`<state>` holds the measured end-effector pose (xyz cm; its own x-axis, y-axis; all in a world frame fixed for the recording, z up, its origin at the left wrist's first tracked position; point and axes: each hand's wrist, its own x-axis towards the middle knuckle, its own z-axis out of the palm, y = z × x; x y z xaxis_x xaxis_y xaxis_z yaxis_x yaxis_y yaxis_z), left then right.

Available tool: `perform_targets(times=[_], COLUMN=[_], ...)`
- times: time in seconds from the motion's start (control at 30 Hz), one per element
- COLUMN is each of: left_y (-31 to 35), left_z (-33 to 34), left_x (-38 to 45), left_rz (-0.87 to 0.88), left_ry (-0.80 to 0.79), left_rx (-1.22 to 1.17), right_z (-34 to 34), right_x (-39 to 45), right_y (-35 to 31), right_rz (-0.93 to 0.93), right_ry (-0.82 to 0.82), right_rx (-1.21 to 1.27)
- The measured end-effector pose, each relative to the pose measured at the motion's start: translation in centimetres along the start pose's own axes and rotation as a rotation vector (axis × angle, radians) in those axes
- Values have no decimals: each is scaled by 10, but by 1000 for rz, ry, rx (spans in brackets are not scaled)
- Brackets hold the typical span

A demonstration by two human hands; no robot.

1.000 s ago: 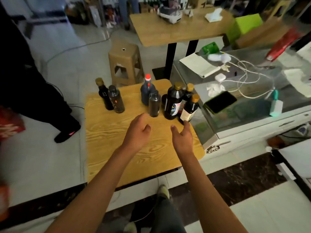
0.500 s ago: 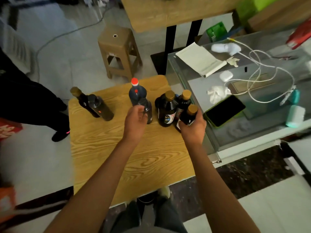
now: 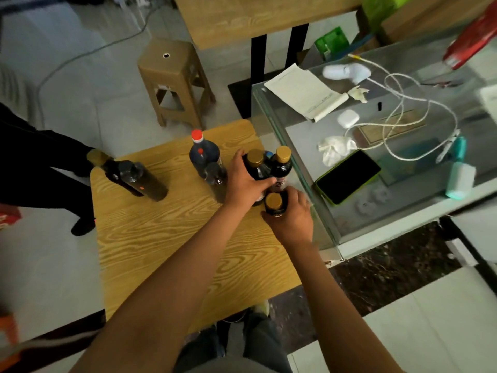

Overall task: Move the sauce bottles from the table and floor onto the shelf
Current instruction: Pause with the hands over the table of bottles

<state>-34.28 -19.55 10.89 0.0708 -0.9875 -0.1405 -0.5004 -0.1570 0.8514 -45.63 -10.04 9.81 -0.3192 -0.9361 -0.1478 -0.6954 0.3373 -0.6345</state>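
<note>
Several dark sauce bottles stand on a small wooden table (image 3: 161,238). My left hand (image 3: 243,184) wraps round a wide dark bottle with a gold cap (image 3: 255,164). My right hand (image 3: 291,215) grips a smaller gold-capped bottle (image 3: 274,201) near the table's right edge. Behind them stands another gold-capped bottle (image 3: 282,162). A red-capped bottle (image 3: 201,154) and a small dark-capped bottle (image 3: 215,179) stand to the left of my left hand. Two more dark bottles (image 3: 134,176) stand at the table's left side. No shelf is in view.
A glass counter (image 3: 376,216) touches the table's right side, holding a phone (image 3: 348,176), cables, paper and tissue. A brown plastic stool (image 3: 172,82) stands beyond the table. Another person's dark legs (image 3: 40,157) are at the left. A larger wooden table (image 3: 255,17) is behind.
My left hand moved right from the small dark-capped bottle to the wide gold-capped bottle. My right hand kept its grip on the small gold-capped bottle, which now sits nearer me. The view tilted further down.
</note>
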Motion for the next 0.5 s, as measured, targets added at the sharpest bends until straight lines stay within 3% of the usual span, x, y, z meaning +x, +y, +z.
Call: perform_targets(times=[0.1, 0.2, 0.37, 0.5], left_y=[-4, -3, -11, -19], left_z=[7, 1, -22, -40], left_x=[-5, -7, -32, -49], left_rz=[-11, 28, 145, 107], left_ry=[100, 76, -155, -430], left_rx=[-48, 47, 47, 64], right_z=[4, -7, -15, -11], right_x=[-16, -22, -30, -40], right_y=[8, 17, 24, 29], right_rz=[42, 151, 126, 132], right_ry=[-5, 19, -107, -157], right_rx=[46, 83, 29, 93])
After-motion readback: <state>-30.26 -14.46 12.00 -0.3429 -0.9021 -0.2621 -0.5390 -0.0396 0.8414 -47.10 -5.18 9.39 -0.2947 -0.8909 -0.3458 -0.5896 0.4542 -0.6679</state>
